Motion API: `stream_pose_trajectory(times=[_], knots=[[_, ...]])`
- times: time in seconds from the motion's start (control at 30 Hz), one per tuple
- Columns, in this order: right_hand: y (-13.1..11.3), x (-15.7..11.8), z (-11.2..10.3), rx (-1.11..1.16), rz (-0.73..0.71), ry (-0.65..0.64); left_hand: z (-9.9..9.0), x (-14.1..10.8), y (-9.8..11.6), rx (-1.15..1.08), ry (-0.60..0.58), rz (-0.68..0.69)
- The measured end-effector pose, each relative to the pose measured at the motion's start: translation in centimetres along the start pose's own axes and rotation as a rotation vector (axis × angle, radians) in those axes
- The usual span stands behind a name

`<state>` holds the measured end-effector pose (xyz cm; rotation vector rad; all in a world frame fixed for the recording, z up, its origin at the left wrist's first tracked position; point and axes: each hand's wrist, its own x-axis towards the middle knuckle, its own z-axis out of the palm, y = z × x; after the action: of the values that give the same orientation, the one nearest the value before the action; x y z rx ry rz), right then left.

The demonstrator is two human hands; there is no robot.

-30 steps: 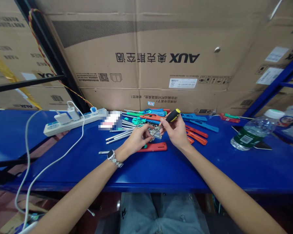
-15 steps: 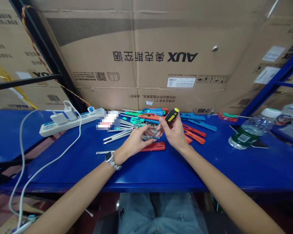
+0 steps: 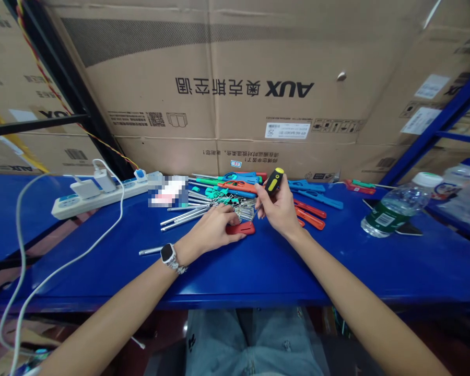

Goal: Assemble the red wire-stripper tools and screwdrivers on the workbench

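Note:
My left hand (image 3: 218,227), with a watch at its wrist, is closed around a red long-nosed lighter (image 3: 244,228) lying on the table. The lighter's metal tube (image 3: 150,251) sticks out to the left; its middle is hidden behind my hand and wrist. My right hand (image 3: 277,204) grips a screwdriver (image 3: 274,181) by its black and yellow handle, with the shaft slanting down to the red lighter's right end. Just beyond my hands lie several loose metal tubes (image 3: 185,217), small clear and metal parts (image 3: 244,211), and green pieces (image 3: 215,194).
Blue casings (image 3: 321,198) and red casings (image 3: 310,218) lie behind and right of my hands. A water bottle (image 3: 395,209) stands at the right over a dark flat device. A power strip (image 3: 102,195) with white cables is at the left. A large carton (image 3: 235,47) backs the blue table (image 3: 282,271).
My left hand has come down onto the red lighter and taken hold of it. The screwdriver has tilted more upright, its tip now at the lighter's end. The view has shifted slightly.

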<state>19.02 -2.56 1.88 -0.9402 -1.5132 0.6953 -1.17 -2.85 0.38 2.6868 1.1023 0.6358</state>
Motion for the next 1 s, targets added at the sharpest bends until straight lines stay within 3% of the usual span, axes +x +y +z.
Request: stream_pose_trajectory(times=[0.5, 1.0], knots=[[0.26, -0.3, 0.45, 0.007, -0.05, -0.056, -0.58, -0.05, -0.92, -0.044, -0.02, -0.033], [0.32, -0.14, 0.51, -0.043, 0.004, -0.117, -0.14, -0.12, -1.19, -0.047, 0.027, -0.011]])
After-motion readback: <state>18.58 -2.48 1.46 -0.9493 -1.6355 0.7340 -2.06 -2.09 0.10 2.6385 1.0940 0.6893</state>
